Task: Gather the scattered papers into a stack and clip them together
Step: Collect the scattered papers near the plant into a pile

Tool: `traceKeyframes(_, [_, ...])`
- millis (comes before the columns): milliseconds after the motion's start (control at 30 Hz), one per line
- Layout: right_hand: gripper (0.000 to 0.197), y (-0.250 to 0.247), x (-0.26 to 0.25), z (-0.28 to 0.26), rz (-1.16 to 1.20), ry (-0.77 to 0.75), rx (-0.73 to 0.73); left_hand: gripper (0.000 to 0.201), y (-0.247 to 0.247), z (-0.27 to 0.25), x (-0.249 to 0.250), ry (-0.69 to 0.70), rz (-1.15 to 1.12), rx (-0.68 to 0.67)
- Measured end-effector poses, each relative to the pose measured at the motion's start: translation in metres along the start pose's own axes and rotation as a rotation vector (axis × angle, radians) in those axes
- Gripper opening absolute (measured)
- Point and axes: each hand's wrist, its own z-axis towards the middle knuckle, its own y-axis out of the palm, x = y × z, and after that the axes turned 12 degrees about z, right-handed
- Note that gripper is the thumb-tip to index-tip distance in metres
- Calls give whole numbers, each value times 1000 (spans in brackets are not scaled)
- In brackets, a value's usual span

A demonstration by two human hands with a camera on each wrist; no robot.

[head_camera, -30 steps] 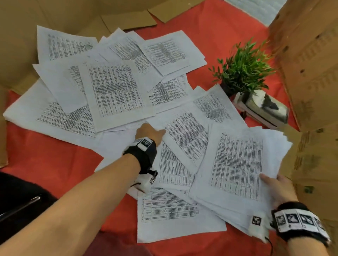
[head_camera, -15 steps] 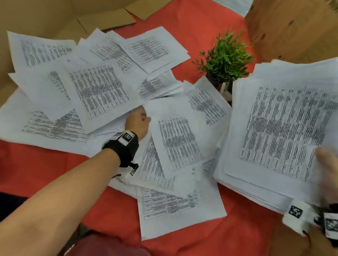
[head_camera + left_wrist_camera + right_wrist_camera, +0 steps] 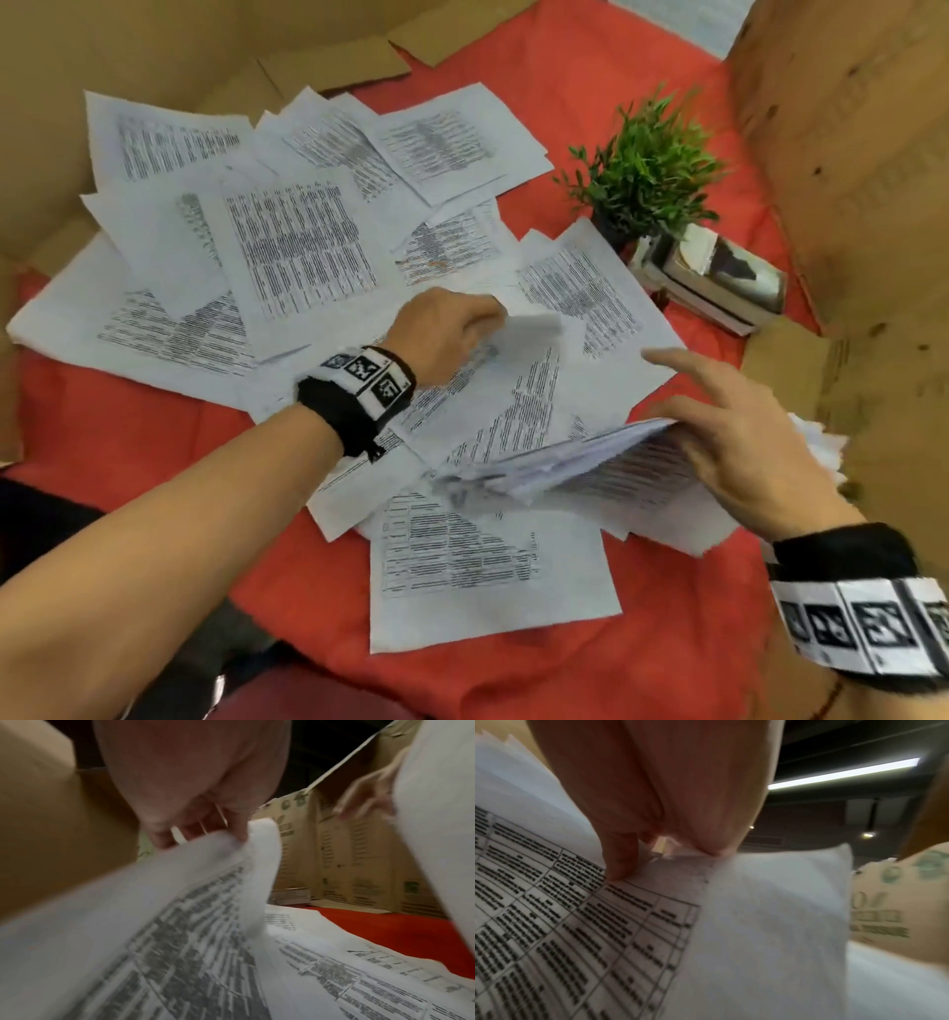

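Note:
Printed sheets [image 3: 298, 246] lie scattered and overlapping on the red cloth [image 3: 667, 642]. My left hand [image 3: 488, 321] reaches into the middle of them and pinches the top edge of one sheet [image 3: 513, 395], lifting it so that it curls. The left wrist view shows the fingers [image 3: 159, 835] closed on that sheet [image 3: 154, 923]. My right hand [image 3: 688, 416] holds the gathered paper stack [image 3: 580, 465] tilted above the cloth at the right. Its fingers [image 3: 618, 860] lie on the top page [image 3: 757, 923] and the index finger points out. No clip is in view.
A small green potted plant [image 3: 647, 169] stands at the back right beside a low pile of books [image 3: 719, 282]. Cardboard walls [image 3: 847, 154] close in the right, back and left [image 3: 128, 51]. One sheet [image 3: 488, 565] lies nearest me.
My left hand has closed on a sheet and raised its edge. My right hand lifted the stack off the cloth, swung it up, then brought it low again over the middle sheets.

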Motion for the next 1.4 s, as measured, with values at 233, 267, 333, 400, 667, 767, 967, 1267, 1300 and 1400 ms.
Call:
traceKeyframes(233, [31, 21, -5, 38, -110, -210, 20, 18, -15, 4, 75, 153, -340, -166])
traceKeyframes(267, [28, 20, -1, 38, -87, -198, 13, 18, -21, 5, 73, 83, -483, -153])
traceKeyframes(333, [24, 16, 10, 33, -49, -126, 13, 22, -31, 4, 53, -126, -693, -45])
traceKeyframes(400, [30, 6, 22, 22, 16, -52, 102, 25, -30, -1, 12, -382, -693, 107])
traceKeyframes(667, [4, -14, 74, -22, 643, 331, 676, 86, 11, -68, -108, -776, 134, -321])
traceKeyframes(767, [5, 15, 92, -32, 979, 546, 833, 67, 16, -71, -106, -743, 109, -310])
traceKeyframes(967, [13, 70, 89, -57, 1198, 872, 731, 26, -3, -46, -86, -481, 227, -190])
traceKeyframes(1267, [27, 56, 99, -95, 1284, 879, 898, 28, 48, 15, -10, -221, 169, -495])
traceKeyframes(1300, [24, 56, 100, -98, 1284, 891, 931, 27, 59, 17, -3, -291, 160, -460])
traceKeyframes(1400, [15, 55, 100, -106, 1260, 915, 958, 36, 84, 19, 3, -570, 198, -400])
